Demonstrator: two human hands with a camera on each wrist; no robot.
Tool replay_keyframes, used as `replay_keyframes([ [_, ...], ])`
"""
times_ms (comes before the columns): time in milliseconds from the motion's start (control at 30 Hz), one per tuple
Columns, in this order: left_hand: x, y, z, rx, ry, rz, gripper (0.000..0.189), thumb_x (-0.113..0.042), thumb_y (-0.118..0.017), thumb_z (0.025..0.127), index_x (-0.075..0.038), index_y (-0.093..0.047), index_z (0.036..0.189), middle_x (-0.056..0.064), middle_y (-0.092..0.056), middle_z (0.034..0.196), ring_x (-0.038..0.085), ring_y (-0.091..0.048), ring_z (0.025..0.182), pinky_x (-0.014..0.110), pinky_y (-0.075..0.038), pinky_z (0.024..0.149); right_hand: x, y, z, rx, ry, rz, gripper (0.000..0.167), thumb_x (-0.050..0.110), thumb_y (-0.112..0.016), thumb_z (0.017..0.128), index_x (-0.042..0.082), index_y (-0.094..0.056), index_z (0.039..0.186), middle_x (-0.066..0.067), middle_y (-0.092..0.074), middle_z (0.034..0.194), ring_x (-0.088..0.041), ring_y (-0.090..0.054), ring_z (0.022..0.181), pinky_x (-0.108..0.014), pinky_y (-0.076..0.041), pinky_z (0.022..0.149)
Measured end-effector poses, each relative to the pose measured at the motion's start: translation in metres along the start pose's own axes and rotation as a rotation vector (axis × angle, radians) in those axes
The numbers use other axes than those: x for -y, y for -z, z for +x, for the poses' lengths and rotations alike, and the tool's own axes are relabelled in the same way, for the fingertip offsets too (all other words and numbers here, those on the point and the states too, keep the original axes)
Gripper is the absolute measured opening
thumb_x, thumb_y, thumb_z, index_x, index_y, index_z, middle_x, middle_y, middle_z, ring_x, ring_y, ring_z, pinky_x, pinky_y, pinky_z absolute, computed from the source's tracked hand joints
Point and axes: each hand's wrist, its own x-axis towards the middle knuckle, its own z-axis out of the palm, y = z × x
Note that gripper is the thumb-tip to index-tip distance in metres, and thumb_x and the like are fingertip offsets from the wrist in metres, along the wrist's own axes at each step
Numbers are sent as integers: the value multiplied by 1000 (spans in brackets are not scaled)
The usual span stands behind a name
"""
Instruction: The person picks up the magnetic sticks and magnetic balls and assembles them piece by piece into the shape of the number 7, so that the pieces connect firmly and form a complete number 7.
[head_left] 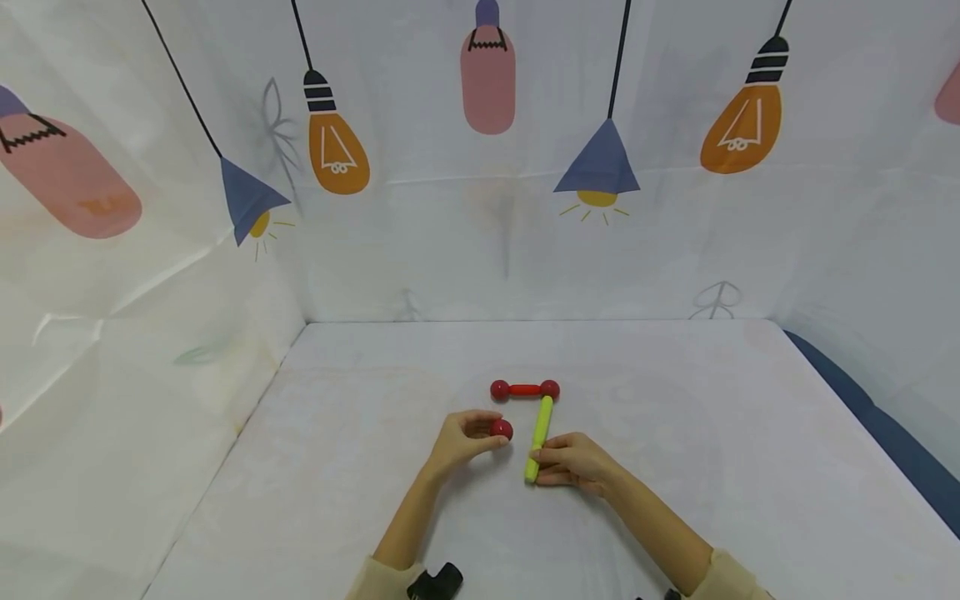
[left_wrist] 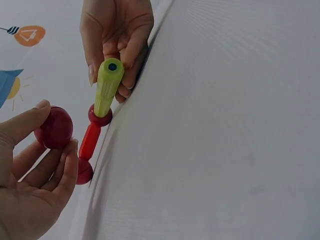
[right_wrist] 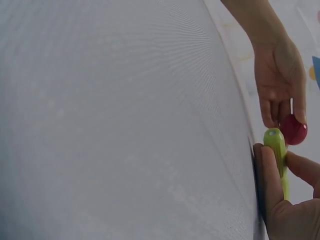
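My left hand pinches a loose red ball between thumb and fingers, left of a yellow-green rod. The rod's near part is held between the thumb and fingers of my right hand. Its far end meets a red ball on the table. A short red rod joins that ball to another red ball on its left. In the left wrist view, the near tip of the yellow-green rod shows a dark round spot in its centre.
A white table lies under the hands. Behind it hangs a white sheet printed with lamps and bulbs, and a similar sheet borders the left side. Something dark blue shows past the table's right edge.
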Motion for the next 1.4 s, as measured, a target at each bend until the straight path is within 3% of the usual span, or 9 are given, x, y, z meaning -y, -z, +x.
replay_keyframes([
  [100, -1, -2, -3, 41, -16, -14, 39, -11, -74, 81, 7, -63, 113, 19, -68, 103, 19, -65, 87, 24, -53, 78, 0, 0, 0, -5, -4, -2, 39, 10, -64, 89, -17, -50, 113, -12, -66, 86, -19, -68, 78, -35, -55, 75],
  [333, 1, -7, -10, 118, -122, -9, 44, -21, -74, 81, 10, -62, 110, 10, -70, 98, 10, -64, 83, 24, -53, 76, 1, 1, 0, 10, 4, 0, 38, 11, -64, 89, -16, -51, 112, -11, -67, 86, -20, -68, 79, -36, -55, 75],
  [567, -3, -11, -15, 143, -6, 3, 35, -10, -77, 77, 6, -66, 106, 16, -69, 96, 14, -65, 82, 21, -52, 74, 2, 1, -2, 27, 17, 0, 35, 10, -63, 90, -16, -53, 111, -9, -67, 84, -20, -68, 79, -35, -55, 75],
  [767, -4, -15, -19, 179, 3, 26, 32, -5, -77, 75, 7, -67, 103, 16, -69, 92, 13, -65, 78, 21, -53, 71, 1, 2, 0, 22, 17, -1, 34, 9, -62, 90, -16, -53, 111, -9, -67, 84, -18, -67, 77, -34, -55, 75],
  [1400, -2, -16, -24, 191, -3, 117, 32, -10, -80, 74, 3, -68, 101, 11, -70, 91, 9, -63, 76, 20, -52, 71, 2, 2, 2, 4, 4, 5, 38, 8, -62, 90, -18, -50, 114, -10, -65, 84, -17, -67, 77, -34, -55, 76],
])
